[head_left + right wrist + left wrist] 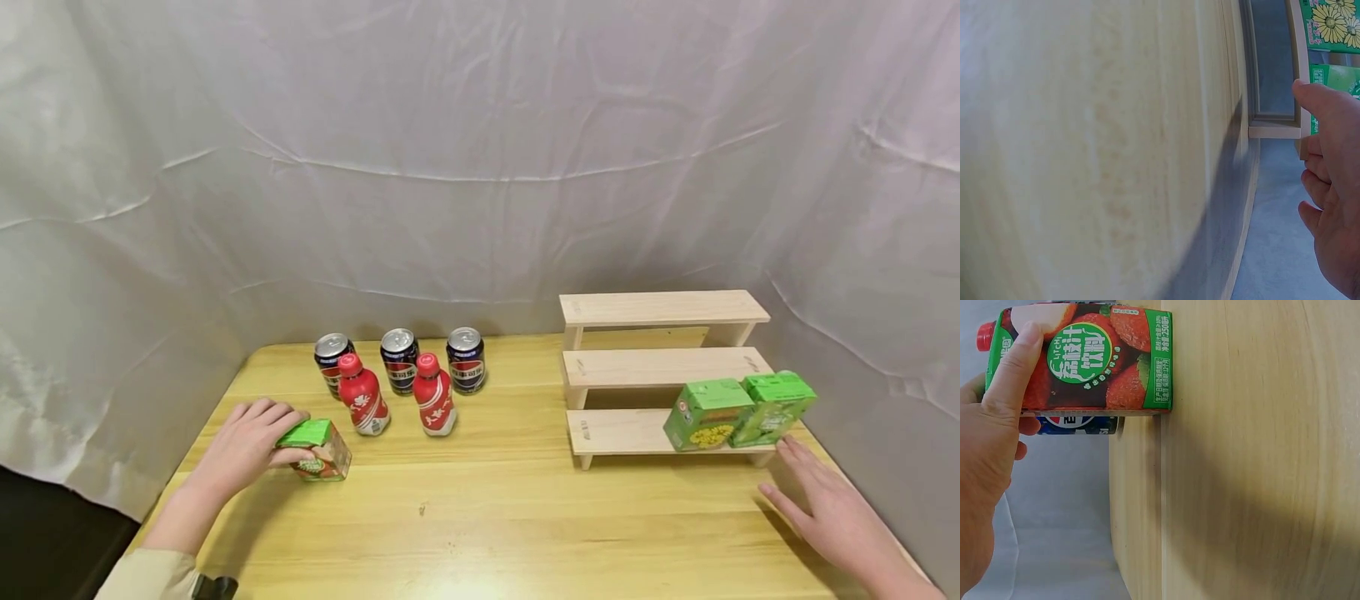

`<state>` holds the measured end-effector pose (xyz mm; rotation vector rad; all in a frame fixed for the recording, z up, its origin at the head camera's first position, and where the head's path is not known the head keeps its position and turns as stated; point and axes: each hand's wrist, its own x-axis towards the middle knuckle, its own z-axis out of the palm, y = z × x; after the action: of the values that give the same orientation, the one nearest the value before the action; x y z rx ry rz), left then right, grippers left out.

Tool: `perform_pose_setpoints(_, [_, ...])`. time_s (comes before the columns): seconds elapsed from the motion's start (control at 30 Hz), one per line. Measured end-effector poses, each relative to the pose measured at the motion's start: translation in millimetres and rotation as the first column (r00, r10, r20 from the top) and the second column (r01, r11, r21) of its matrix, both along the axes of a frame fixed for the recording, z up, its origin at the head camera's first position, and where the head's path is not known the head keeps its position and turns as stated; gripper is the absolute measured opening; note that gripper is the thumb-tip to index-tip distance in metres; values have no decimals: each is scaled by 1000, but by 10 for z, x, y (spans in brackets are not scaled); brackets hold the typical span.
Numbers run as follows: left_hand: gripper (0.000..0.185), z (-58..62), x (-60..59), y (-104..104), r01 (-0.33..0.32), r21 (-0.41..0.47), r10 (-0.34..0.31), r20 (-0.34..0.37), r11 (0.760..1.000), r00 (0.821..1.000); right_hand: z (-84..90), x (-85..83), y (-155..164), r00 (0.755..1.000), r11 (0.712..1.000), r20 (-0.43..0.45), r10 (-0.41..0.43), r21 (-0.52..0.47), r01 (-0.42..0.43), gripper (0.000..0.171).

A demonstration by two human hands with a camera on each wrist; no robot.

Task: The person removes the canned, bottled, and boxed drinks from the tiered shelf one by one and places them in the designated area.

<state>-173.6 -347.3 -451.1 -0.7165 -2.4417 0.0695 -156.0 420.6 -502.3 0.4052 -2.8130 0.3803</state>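
Note:
At the table's left side, my left hand (247,442) grips a litchi juice carton (330,457) from above, the thumb on its near face. In the left wrist view the carton (1129,375) shows red fruit and a green label, and its base is at the tabletop. My right hand (836,512) is beside the right end of a stepped wooden shelf (626,442), fingers extended, holding nothing. On its lowest step stand a green carton with yellow flowers (708,417) and a brighter green carton (776,408), the latter nearest my right fingers. Whether they touch is unclear.
Two red bottles (363,396) stand just right of the litchi carton. Behind them is a row of three dark blue cola cans (467,362). The shelf's upper step (663,307) and middle step (660,365) rise behind the green cartons. Grey cloth (450,233) surrounds the table.

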Motion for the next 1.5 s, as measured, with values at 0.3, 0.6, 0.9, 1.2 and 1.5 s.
perform_pose_setpoints(0.3, [65,-2,52,25,-71,11,71,45,997,996,-4,-16,8,1000,1000,-21,4,4,-4,76])
perform_pose_setpoints(0.6, [72,28,202,69,-105,126,107,-10,987,994,-9,-5,8,1000,1000,-8,-3,10,3,75])
perform_pose_setpoints(0.9, [73,134,367,263,-77,261,111,-116,962,987,14,-8,1,999,1000,35,-16,5,16,76])
perform_pose_setpoints(1.2, [62,299,482,573,-79,314,118,-105,946,987,13,-3,-2,998,1000,51,-22,4,21,77])
perform_pose_setpoints(1.5, [60,444,369,1011,22,252,28,-191,967,981,19,-12,-5,999,1000,49,-19,-2,19,77])
